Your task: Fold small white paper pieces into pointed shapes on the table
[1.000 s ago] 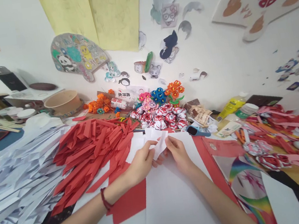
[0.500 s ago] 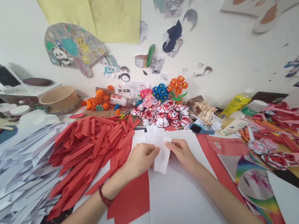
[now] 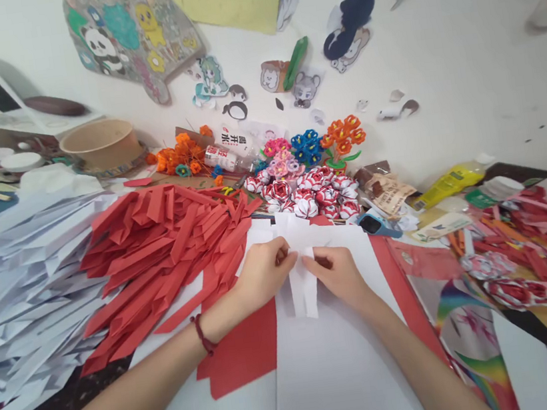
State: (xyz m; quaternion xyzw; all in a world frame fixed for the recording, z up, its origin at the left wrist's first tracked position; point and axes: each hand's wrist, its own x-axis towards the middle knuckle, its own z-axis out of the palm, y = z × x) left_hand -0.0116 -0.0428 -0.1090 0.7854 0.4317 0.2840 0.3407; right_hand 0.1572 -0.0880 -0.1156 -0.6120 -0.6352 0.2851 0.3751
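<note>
Both hands meet over the white sheets in the middle of the table. My left hand (image 3: 268, 271) is closed in a pinch on a white paper strip (image 3: 305, 293), thumb and forefinger at its upper part. From the other side my right hand (image 3: 337, 272) pinches the same strip, its thumb pointing left and its other fingers curled behind. Creased down its length, the strip hangs toward me below the fingertips. More white paper pieces (image 3: 286, 225) lie just beyond the hands. Underneath is a large white sheet (image 3: 345, 364), with red paper (image 3: 245, 350) to its left.
Heaps of folded white strips (image 3: 26, 284) and red strips (image 3: 168, 246) fill the left. Red-and-white paper flowers (image 3: 305, 194) and a plastic bottle (image 3: 227, 160) stand along the wall. At right lie a blue watch-like object (image 3: 378, 225), a yellow bottle (image 3: 450, 185) and scattered ribbons (image 3: 533, 224).
The strip has turned more upright, and a lengthwise crease or split now shows at its lower end. Both hands remain pinched on it. The whole view has shifted slightly.
</note>
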